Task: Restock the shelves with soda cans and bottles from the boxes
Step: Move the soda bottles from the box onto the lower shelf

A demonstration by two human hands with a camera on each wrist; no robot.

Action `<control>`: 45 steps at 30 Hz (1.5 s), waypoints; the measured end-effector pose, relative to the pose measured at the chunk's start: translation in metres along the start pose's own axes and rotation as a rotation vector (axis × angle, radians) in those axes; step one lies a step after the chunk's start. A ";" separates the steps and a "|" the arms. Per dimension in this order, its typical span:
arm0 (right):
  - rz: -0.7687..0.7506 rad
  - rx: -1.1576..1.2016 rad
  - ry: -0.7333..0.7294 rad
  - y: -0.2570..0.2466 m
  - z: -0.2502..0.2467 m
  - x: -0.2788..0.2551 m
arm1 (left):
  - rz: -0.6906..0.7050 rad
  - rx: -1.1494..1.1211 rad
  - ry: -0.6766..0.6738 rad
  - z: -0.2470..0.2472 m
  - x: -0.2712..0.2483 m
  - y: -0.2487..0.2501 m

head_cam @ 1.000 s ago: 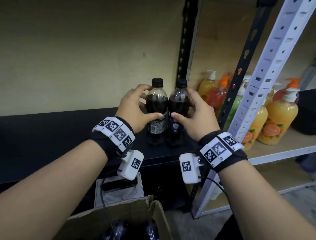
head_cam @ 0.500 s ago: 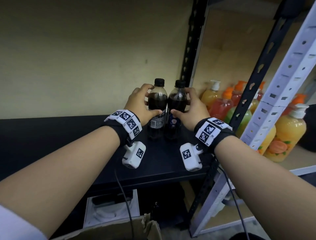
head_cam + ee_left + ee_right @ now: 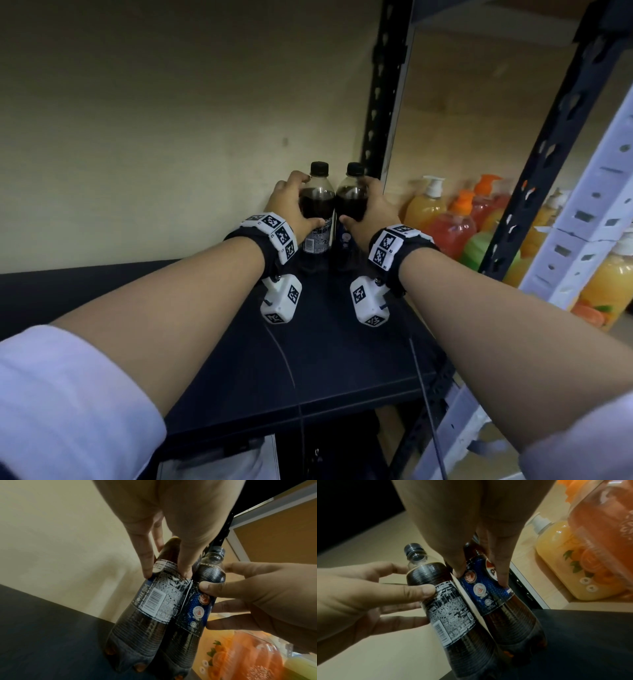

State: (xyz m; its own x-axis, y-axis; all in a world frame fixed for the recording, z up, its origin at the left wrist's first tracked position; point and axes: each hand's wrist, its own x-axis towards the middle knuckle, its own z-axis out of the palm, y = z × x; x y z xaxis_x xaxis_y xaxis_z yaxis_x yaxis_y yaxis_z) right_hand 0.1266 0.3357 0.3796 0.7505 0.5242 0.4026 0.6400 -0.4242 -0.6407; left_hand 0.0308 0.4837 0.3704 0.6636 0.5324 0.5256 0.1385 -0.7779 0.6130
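Two dark cola bottles with black caps stand side by side at the back right corner of the black shelf (image 3: pixel 308 349), close to the wall. My left hand (image 3: pixel 291 209) grips the left bottle (image 3: pixel 317 205), the one with a black and white label (image 3: pixel 159 601). My right hand (image 3: pixel 371 209) grips the right bottle (image 3: pixel 351 202), which has a blue label (image 3: pixel 486 592). Thumbs lie on the near sides and fingers curl round the far sides. The bottles touch each other (image 3: pixel 181 601), and both bases sit on the shelf.
A black upright post (image 3: pixel 380 102) stands just right of the bottles. Beyond it, a wooden shelf holds several orange, yellow and green soap pump bottles (image 3: pixel 452 226). A white perforated post (image 3: pixel 582 222) rises at the right. The black shelf stretches bare to the left.
Both hands have pushed the two bottles back along the shelf toward the wall and corner. My arms are now stretched further, and the cardboard box below has dropped out of view.
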 end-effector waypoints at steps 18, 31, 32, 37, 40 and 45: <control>0.047 0.009 0.058 0.015 0.024 0.060 | -0.001 0.038 0.013 0.031 0.055 -0.014; 0.111 -0.070 0.083 0.010 0.026 0.051 | -0.004 0.229 -0.176 0.001 0.052 0.010; 0.117 -0.075 0.066 0.008 0.024 0.048 | -0.012 0.250 -0.236 -0.008 0.052 0.016; 0.092 -0.134 0.010 -0.012 0.007 0.025 | 0.027 0.290 -0.330 -0.055 0.033 0.026; 0.057 -0.215 -0.043 -0.033 -0.007 0.005 | 0.037 0.385 -0.326 -0.088 0.011 0.033; 0.041 -0.325 -0.160 -0.060 -0.026 -0.033 | 0.083 0.553 -0.364 -0.144 -0.030 0.038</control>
State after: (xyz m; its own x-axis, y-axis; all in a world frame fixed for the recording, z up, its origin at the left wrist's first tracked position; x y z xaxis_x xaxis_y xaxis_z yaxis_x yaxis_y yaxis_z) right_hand 0.0678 0.3247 0.4218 0.7577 0.5999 0.2569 0.6483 -0.6465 -0.4023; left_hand -0.0898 0.4862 0.4621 0.8804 0.3925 0.2661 0.3690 -0.9195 0.1355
